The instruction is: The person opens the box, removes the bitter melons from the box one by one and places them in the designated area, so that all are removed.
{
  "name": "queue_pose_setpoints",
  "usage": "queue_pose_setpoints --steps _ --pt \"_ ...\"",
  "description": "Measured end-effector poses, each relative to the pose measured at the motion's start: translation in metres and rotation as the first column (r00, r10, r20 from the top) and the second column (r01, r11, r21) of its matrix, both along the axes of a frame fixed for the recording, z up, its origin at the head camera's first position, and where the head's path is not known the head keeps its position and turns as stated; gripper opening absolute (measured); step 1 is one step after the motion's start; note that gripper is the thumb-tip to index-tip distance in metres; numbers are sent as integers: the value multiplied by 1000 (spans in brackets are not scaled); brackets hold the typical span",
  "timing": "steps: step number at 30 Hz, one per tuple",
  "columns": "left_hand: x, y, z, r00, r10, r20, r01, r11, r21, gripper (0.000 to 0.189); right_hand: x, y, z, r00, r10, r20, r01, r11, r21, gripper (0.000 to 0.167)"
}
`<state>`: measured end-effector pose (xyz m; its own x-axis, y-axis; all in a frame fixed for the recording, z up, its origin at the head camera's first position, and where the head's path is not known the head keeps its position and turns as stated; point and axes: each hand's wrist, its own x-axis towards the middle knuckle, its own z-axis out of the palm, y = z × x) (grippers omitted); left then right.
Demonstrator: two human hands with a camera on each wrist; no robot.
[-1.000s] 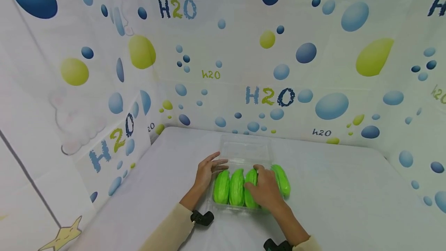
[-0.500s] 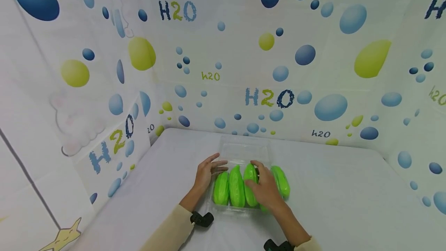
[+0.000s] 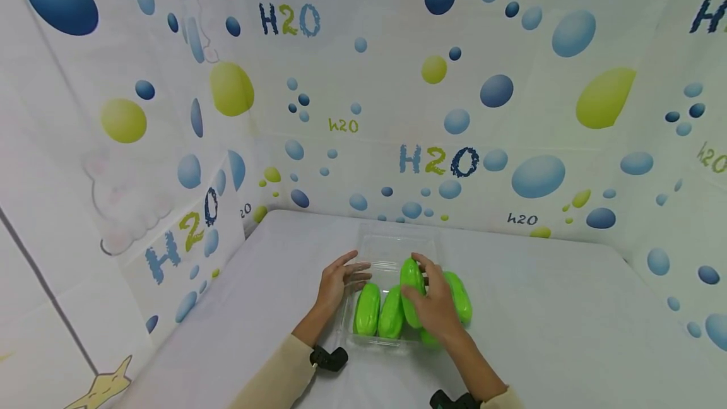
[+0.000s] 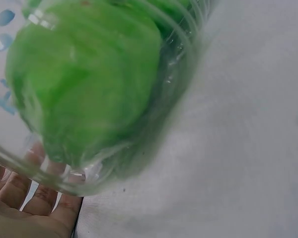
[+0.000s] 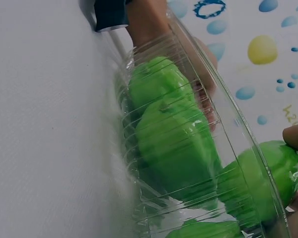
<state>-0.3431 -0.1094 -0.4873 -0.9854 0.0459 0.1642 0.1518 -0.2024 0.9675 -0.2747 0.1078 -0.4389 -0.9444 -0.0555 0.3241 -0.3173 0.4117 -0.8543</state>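
Note:
In the head view a clear plastic box (image 3: 376, 341) holds several bright green, ridged gourds, among them a left gourd (image 3: 366, 310) and a middle gourd (image 3: 390, 313). My right hand (image 3: 437, 302) grips another gourd (image 3: 411, 286) between thumb and fingers, its upper end raised over the others. The right wrist view shows the held gourd (image 5: 260, 173) at the box rim, pinched by the thumb. My left hand (image 3: 336, 284) rests its fairly straight fingers along the box's left side. Through the clear wall the left wrist view shows a gourd (image 4: 89, 74) close up.
The box's clear lid (image 3: 397, 247) lies folded back behind it. One more gourd (image 3: 459, 297) lies right of my right hand, partly hidden. A white cloth (image 3: 556, 320) covers the table. Printed curtains (image 3: 363, 81) stand behind and to the left.
My right hand has lifted the gourd up and slightly away from the viewer. The two gourds left of it have shifted and lean right. My left hand has stayed put.

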Motion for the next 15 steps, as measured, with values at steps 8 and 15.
queue_pose_setpoints --steps 8,15 --pt "1 -3 -3 1000 3 -4 -4 1000 -28 46 0 1 0 1000 0 4 1 998 -69 55" --pt "1 -1 -1 1000 0 -28 -2 998 -63 46 0 5 4 1000 -12 7 13 991 -130 48"
